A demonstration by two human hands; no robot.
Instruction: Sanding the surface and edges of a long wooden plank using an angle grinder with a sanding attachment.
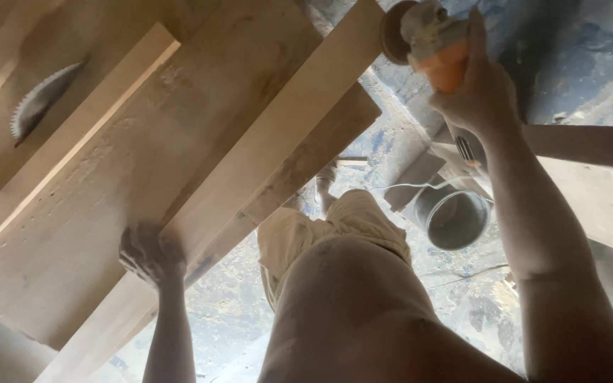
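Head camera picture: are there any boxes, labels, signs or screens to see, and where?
No packages, signs or screens show.
Bucket: the nearest thing to a container; round, grey, open, on the floor right of the knee.
Power tool: orange and grey, dusty, in the right hand; no label can be made out.
Long plank: pale, bare wood under the left hand.
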